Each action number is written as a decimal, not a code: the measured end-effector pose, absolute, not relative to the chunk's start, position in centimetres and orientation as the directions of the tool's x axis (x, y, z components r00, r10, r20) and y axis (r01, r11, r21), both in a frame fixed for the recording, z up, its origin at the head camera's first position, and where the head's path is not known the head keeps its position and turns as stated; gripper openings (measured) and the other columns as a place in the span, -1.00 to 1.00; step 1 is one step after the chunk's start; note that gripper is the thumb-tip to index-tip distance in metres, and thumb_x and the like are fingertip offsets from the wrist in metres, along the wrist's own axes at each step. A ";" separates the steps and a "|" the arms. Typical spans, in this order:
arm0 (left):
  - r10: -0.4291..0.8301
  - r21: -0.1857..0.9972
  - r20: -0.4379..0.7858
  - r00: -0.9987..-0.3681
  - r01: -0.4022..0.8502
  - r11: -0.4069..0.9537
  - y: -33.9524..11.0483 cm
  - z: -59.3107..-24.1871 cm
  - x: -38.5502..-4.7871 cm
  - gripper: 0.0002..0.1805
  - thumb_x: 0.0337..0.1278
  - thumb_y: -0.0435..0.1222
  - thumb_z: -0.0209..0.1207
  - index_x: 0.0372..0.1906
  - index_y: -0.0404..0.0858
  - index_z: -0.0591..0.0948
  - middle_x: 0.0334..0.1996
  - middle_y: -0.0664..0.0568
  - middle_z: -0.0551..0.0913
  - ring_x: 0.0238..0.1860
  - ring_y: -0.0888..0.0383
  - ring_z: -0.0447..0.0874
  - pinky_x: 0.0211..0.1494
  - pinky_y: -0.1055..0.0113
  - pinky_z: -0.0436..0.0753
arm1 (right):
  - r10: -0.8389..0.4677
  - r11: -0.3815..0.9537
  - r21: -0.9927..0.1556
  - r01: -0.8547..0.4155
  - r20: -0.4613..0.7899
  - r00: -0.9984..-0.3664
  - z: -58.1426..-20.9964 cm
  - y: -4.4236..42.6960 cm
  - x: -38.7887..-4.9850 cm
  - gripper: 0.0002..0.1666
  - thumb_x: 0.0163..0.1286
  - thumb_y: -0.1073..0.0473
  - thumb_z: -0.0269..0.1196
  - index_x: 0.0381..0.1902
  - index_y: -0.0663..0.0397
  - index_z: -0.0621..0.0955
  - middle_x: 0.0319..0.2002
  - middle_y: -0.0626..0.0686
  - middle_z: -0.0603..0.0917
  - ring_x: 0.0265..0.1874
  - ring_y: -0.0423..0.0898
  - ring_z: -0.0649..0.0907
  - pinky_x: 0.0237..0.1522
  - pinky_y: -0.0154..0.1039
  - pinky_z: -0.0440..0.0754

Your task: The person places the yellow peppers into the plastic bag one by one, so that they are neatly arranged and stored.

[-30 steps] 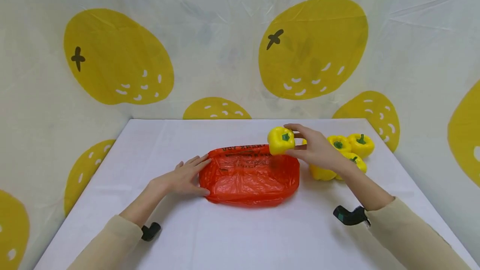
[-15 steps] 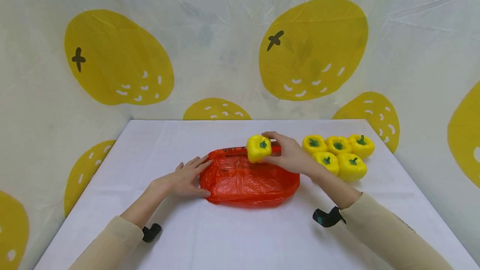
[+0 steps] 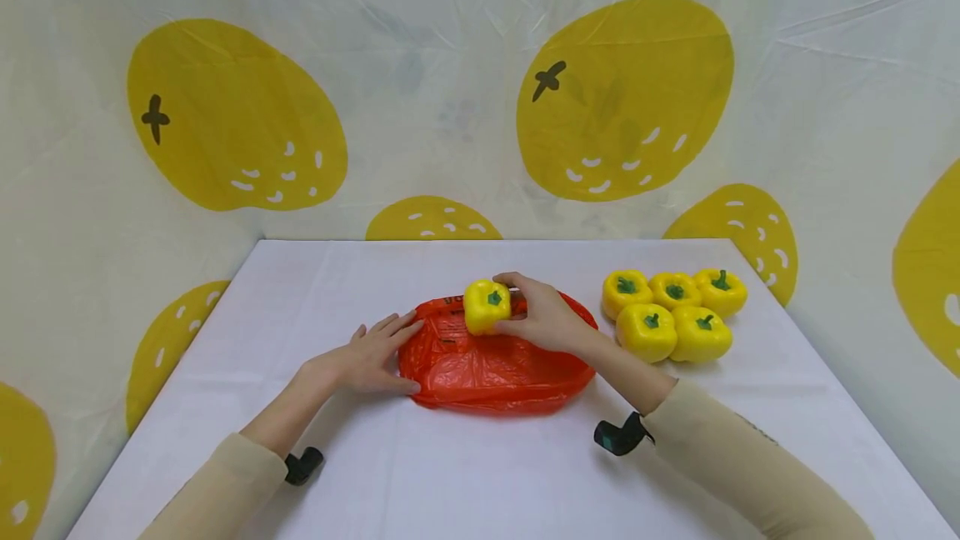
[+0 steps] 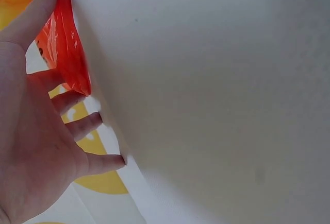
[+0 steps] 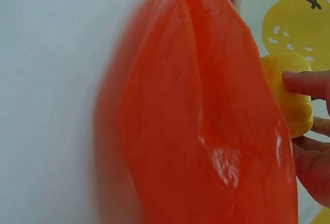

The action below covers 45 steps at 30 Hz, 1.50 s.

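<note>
On white-clothed table, approx. mid: red plastic bag, mouth spread wide, seemingly facing up. Far right: five yellow peppers bunched in two touching rows, prob. kept within R reach. L hand at bag's left rim, fingers spread, none curled; likely steadying thin film so it doesn't slump. R hand over bag, pinching single pepper betw. thumb & fingers. Pepper's above far part of mouth, stem up; side grip presumably leaves underside free.

bag: crinkled glossy plastic | held pepper: smooth, glossy | tablecloth: matt
</note>
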<state>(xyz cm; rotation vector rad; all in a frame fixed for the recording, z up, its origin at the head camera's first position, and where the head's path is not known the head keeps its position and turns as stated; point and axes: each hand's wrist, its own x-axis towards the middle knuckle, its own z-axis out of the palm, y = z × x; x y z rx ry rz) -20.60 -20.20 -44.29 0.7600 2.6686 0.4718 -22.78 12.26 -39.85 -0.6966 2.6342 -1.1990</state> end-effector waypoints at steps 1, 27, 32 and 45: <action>0.553 0.396 -0.215 -0.805 0.445 0.803 -20.2 -44.3 -20.6 0.14 0.09 0.25 0.35 0.65 -0.16 0.13 0.64 -0.10 -0.02 0.60 -0.27 -0.12 0.42 -0.53 -0.08 | -0.475 0.574 -0.742 -0.346 0.043 -0.879 -40.0 12.1 -22.8 -0.14 0.32 0.14 0.49 0.48 0.13 0.37 0.31 0.09 0.55 0.22 0.08 0.57 0.23 -0.01 0.60; 0.523 0.393 -0.252 -0.814 0.408 0.824 -20.0 -44.4 -20.9 0.17 0.05 0.27 0.38 0.66 -0.09 0.11 0.64 -0.09 0.00 0.59 -0.27 -0.11 0.42 -0.52 -0.08 | -0.452 0.605 -0.732 -0.315 0.010 -0.892 -42.0 7.0 -23.5 -0.07 0.27 0.02 0.52 0.51 -0.05 0.35 0.34 0.01 0.52 0.27 -0.01 0.52 0.24 0.01 0.59; 0.519 0.395 -0.252 -0.817 0.403 0.826 -20.0 -44.4 -20.9 0.16 0.05 0.26 0.37 0.66 -0.09 0.11 0.64 -0.10 0.00 0.59 -0.27 -0.12 0.43 -0.52 -0.10 | -0.453 0.610 -0.721 -0.328 0.022 -0.891 -42.0 7.1 -23.4 0.02 0.24 -0.04 0.54 0.55 -0.10 0.30 0.38 0.02 0.49 0.29 0.00 0.52 0.23 0.02 0.59; 0.517 0.401 -0.255 -0.817 0.396 0.826 -20.0 -44.4 -20.8 0.17 0.04 0.27 0.37 0.66 -0.08 0.11 0.64 -0.09 0.00 0.60 -0.25 -0.12 0.43 -0.51 -0.11 | -0.486 0.556 -0.761 -0.334 0.028 -0.873 -40.9 10.0 -23.1 -0.07 0.25 0.04 0.54 0.49 0.03 0.37 0.33 0.13 0.54 0.27 0.12 0.56 0.16 0.04 0.65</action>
